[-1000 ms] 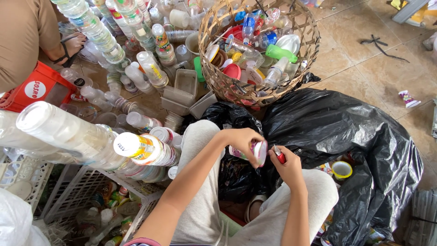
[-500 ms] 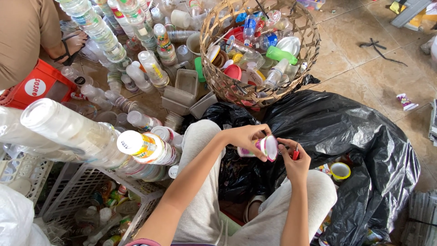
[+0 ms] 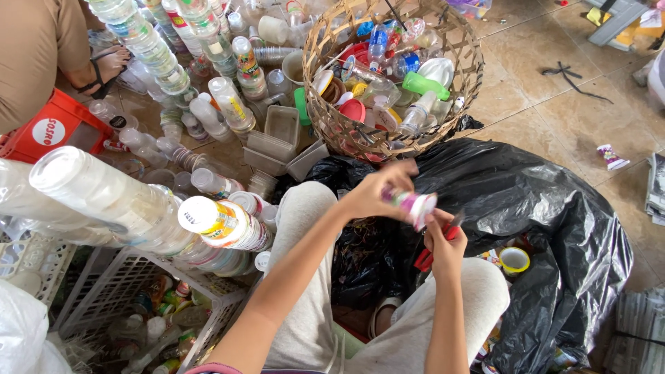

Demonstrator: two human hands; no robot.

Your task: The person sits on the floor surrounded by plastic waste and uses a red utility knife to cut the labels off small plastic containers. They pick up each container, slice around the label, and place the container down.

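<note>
Tilting further since the earlier frame, the small plastic cup [image 3: 413, 206] is being pinched by left hand [image 3: 377, 190] fingers above the black bag [image 3: 526, 208], while the right hand [image 3: 443, 242], gripping a red-handled cutter [image 3: 435, 248], is best working slowly along the lid edge.

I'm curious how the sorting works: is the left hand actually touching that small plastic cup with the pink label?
Touching. The head view shows the left hand wrapped around the base of the small cup, with no gap between fingers and cup.
</note>
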